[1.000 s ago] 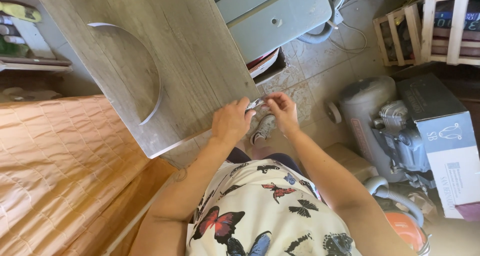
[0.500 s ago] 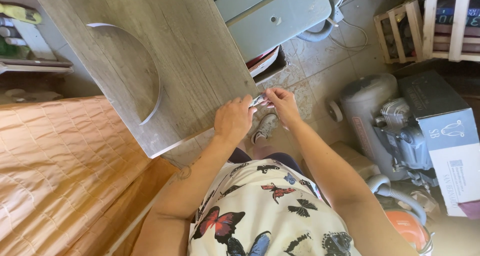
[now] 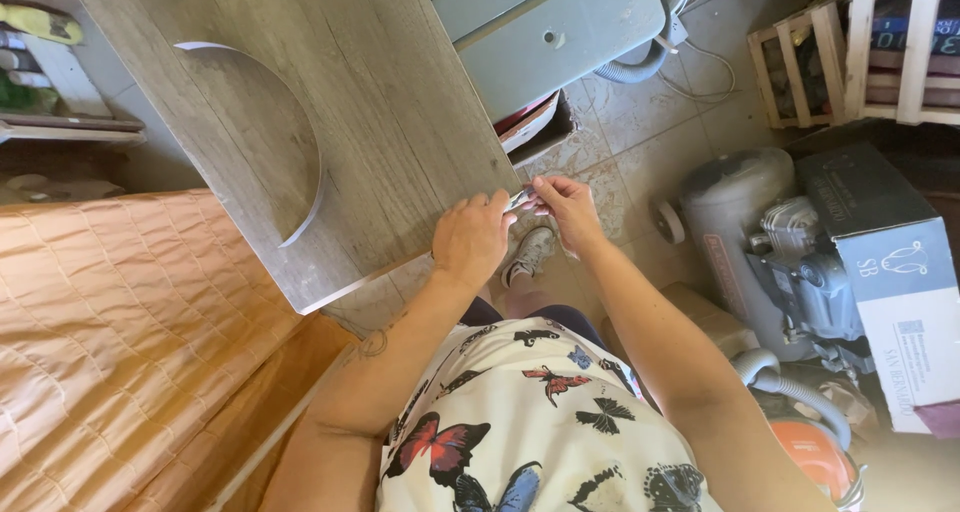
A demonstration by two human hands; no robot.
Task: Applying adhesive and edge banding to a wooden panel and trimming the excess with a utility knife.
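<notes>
1. Pinching a small silvery object (image 3: 521,200) between their fingertips, both hands met at the near right corner of the board (image 3: 300,122); the object was too small to tell what it was.
2. The left hand (image 3: 470,240) was curled nearly closed, thumb and forefinger on the object, its heel lying against the board's right edge.
3. The right hand (image 3: 567,212) was just right of that corner, fingers bent in and closed on the other end of the object.
4. The board, a grey wood-grain panel with a curved cut-out (image 3: 265,142) in its left half, lay tilted across the view.
5. Below the board's corner, a shoe (image 3: 527,257) stood on the tiled floor (image 3: 620,142).
6. Beyond the board's far right edge stood a pale green cabinet (image 3: 550,32), with a grey hose (image 3: 635,67) beside it.
7. Well to the right of the board sat a grey compressor (image 3: 745,232), touching a dark cardboard box (image 3: 885,262).
8. Farther right and up from the board were wooden crates (image 3: 860,52).
9. Left of and below the board spread an orange quilted cover (image 3: 110,342).
10. Nearest the camera, below the board, was a butterfly-print shirt (image 3: 530,422).
</notes>
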